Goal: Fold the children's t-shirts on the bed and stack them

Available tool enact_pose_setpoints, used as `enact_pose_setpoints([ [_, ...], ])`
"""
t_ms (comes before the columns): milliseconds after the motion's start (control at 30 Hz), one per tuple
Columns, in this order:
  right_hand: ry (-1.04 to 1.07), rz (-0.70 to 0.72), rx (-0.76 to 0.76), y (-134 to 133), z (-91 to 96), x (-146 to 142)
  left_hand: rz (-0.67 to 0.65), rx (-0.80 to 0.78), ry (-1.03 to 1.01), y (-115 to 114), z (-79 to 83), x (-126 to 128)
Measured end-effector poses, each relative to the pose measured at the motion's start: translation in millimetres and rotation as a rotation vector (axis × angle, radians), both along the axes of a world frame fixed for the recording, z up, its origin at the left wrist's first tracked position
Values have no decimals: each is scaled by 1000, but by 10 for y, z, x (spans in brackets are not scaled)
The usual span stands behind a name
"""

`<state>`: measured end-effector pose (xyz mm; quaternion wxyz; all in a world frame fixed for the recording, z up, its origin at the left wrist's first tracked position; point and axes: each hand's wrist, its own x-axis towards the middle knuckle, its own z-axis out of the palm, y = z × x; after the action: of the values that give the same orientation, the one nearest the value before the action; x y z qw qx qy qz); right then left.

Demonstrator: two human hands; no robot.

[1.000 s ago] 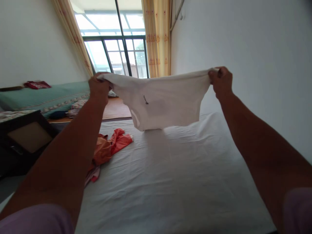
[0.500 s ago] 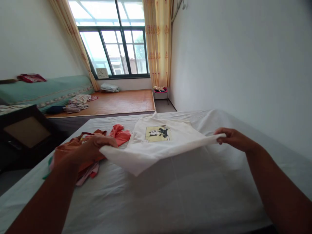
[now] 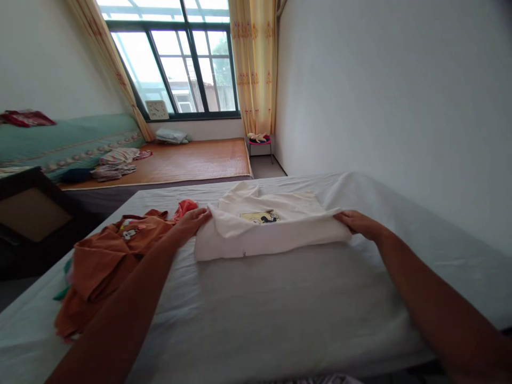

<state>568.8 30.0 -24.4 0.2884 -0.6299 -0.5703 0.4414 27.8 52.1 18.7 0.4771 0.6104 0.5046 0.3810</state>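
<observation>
A white T-shirt (image 3: 276, 237) lies on the pale bed sheet (image 3: 296, 314), its near part turned up and over toward the far end. The raised edge partly covers the yellow panda print on its front. My left hand (image 3: 194, 220) pinches the left corner of that edge. On the other side, my right hand (image 3: 356, 223) grips the right corner, fingers closed on the cloth. Beside my left forearm rests a pile of clothes with a brown-orange top (image 3: 108, 256) uppermost, and a red garment (image 3: 184, 208) shows behind it.
Beyond the sheet stands a second bed with a brown mat (image 3: 192, 160), holding folded clothes (image 3: 116, 162) and a pale pillow (image 3: 171, 136). A dark cabinet (image 3: 36, 213) is at the left. A white wall (image 3: 380, 96) runs along the right, and a small stool (image 3: 260, 143) stands near the curtain.
Both hands have carried the shirt's near edge away from me and folded it over, hiding part of the print. My left hand has moved right, off the clothes pile.
</observation>
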Motion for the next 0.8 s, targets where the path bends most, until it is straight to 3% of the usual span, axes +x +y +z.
enact_pose_setpoints([
  [67, -69, -119, 37, 59, -139, -57, 94, -74, 32, 75, -143, 30],
  [167, -102, -154, 103, 16, -276, -114, 99, -178, 74, 35, -290, -21],
  [433, -168, 217, 146, -206, -146, -54, -177, -108, 152, -45, -404, -178],
  [633, -133, 312, -13, -261, -84, 40, -242, -114, 239, -35, -408, -249],
  [800, -139, 368, -38, -241, -114, 100, -235, -72, 352, -32, -361, -252],
])
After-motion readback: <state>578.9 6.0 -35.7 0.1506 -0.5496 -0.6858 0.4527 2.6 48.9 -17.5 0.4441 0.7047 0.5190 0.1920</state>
